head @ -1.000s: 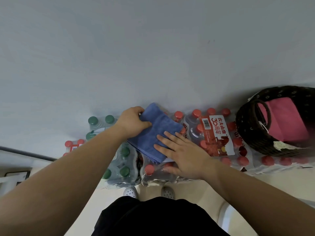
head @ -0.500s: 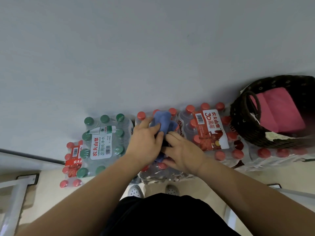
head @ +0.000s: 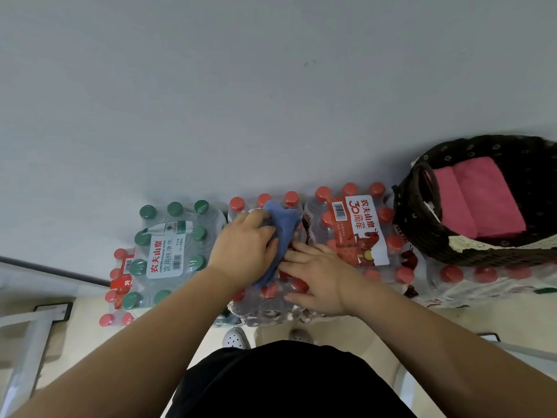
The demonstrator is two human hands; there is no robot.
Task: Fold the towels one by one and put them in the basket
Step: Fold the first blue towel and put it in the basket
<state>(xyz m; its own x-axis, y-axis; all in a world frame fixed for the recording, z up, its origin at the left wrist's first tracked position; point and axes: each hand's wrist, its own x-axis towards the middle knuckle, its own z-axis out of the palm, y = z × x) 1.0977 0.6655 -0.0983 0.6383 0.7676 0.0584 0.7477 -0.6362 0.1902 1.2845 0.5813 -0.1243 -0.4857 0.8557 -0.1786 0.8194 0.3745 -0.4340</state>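
Observation:
A blue towel (head: 283, 230) lies bunched into a narrow strip on top of a shrink-wrapped pack of red-capped bottles (head: 268, 300). My left hand (head: 244, 251) covers its left side and grips it, fingers curled over the cloth. My right hand (head: 316, 279) lies flat beside it on the right, fingertips touching the towel's edge. At the far right stands a dark woven basket (head: 422, 236) holding a folded pink towel (head: 479, 200).
Packs of bottled water line the grey wall: a green-capped pack (head: 168, 251) to the left, a red-labelled pack (head: 358, 230) between towel and basket. A metal frame (head: 33, 330) stands low at the left. My shoes (head: 235, 339) show on the pale floor.
The blue towel went from a flat folded rectangle to a narrow bunched strip. My left hand moved right over it, and both hands closed together on it.

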